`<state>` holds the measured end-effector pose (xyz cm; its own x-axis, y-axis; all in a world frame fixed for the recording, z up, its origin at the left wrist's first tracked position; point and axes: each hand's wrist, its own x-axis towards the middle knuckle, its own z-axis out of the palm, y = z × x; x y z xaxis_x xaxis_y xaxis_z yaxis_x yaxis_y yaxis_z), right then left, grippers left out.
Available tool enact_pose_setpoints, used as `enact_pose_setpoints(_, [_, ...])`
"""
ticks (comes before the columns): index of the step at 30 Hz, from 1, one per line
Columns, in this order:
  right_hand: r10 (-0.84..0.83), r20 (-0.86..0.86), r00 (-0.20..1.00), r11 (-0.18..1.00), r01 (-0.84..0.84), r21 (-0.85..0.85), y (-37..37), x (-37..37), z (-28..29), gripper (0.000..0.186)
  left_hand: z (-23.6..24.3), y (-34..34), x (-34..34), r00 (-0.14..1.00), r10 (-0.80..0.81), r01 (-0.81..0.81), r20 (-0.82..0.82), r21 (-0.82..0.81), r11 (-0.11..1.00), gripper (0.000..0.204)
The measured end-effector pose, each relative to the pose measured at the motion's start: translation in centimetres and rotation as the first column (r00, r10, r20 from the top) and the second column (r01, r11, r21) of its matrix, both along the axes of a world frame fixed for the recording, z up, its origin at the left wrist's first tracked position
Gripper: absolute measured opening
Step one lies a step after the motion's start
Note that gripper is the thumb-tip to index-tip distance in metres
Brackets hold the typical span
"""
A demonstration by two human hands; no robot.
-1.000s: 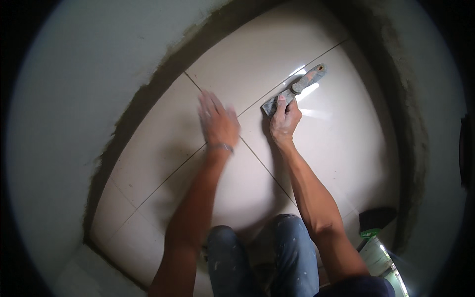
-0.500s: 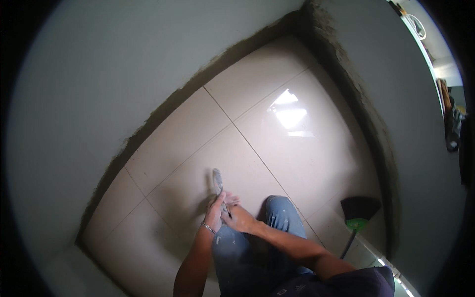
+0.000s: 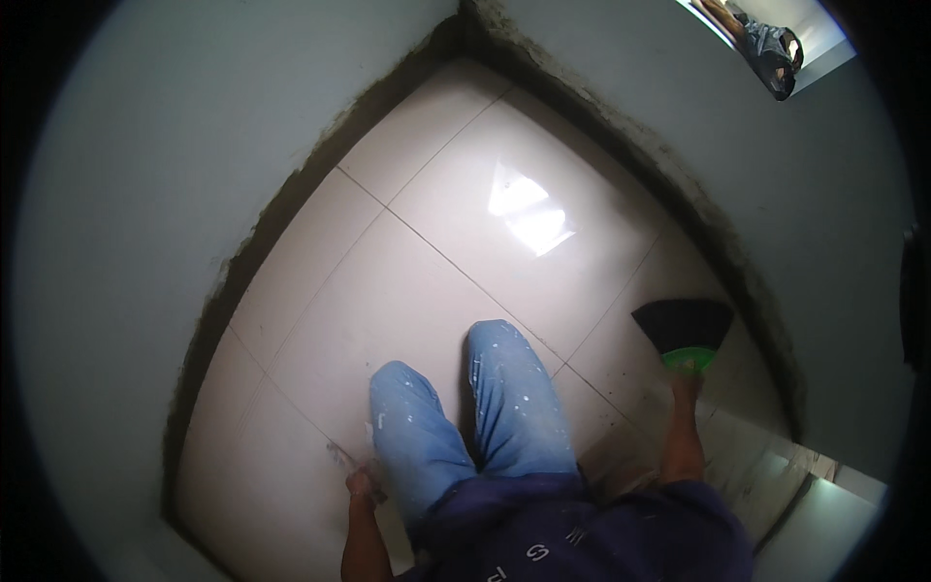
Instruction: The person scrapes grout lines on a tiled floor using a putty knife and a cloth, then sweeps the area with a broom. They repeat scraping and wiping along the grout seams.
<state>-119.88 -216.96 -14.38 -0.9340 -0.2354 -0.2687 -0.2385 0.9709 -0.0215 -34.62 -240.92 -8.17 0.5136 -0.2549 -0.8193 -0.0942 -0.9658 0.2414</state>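
Note:
My left hand (image 3: 360, 482) is low beside my left knee, closed around a narrow, grey-smeared hand tool (image 3: 337, 452). The tool's tip points up and left over the tiles; blur hides its exact kind. Out to the right, my right hand (image 3: 687, 371) has its fingers closed at the green socket of a broom (image 3: 685, 328). Black bristles fan out from that socket, away from me. The hand and forearm cover most of the broom's handle.
Pale glossy floor tiles (image 3: 320, 291) reflect a bright light. Grey walls meet at a far corner, with a rough dark strip (image 3: 621, 141) along their base. My paint-spotted jeans (image 3: 519, 388) take up the near middle. Various items lie on a ledge at upper right.
My hands were together around the tool in front of my knees. The left has drawn back with it; the right has let go and reached right to the broom. The view has turned.

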Motion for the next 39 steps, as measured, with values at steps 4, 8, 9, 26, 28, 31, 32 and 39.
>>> enact_pose_setpoints(4, [-0.173,0.176,0.969,0.961,0.126,0.248,13.2,-2.9,0.0,0.064,1.5,9.8,-2.1,0.214,-0.957,0.943,0.196,0.214,0.254,0.045])
enact_pose_setpoints(8, [-0.183,-0.044,0.982,0.853,0.180,0.490,13.1,2.8,-1.2,0.059,3.9,10.0,-1.8,0.832,-0.508,0.493,0.222,0.122,0.862,0.041])
enact_pose_setpoints(9, [-0.147,-0.119,0.982,0.818,0.188,0.543,13.6,3.0,-1.1,0.058,3.7,8.8,-3.5,0.935,-0.282,0.282,0.217,0.032,0.959,0.041])
enact_pose_setpoints(26, [0.154,0.166,0.974,0.961,-0.109,-0.253,8.3,6.9,11.2,0.038,8.2,0.1,-7.9,0.910,0.290,-0.301,0.297,-0.010,0.954,0.044])
enact_pose_setpoints(28, [0.210,0.239,0.948,0.972,-0.176,-0.155,7.3,8.9,13.5,0.041,8.9,0.4,-4.9,0.932,0.150,-0.179,0.329,0.058,0.982,0.051])
enact_pose_setpoints(31, [0.466,0.090,0.880,0.808,-0.382,-0.450,5.3,9.9,13.2,0.043,10.0,-4.6,-7.8,0.931,0.029,-0.086,0.364,0.143,0.986,0.051])
enact_pose_setpoints(32, [0.432,0.281,0.857,0.875,-0.324,-0.359,-0.1,11.6,15.9,0.044,12.9,-5.8,-7.1,0.933,-0.040,-0.033,0.359,0.194,0.980,0.051])
enact_pose_setpoints(39, [0.718,0.110,0.687,0.614,-0.551,-0.564,-24.0,12.8,23.3,0.030,19.7,-8.6,1.3,0.652,-0.461,0.477,0.602,0.147,0.867,0.051])
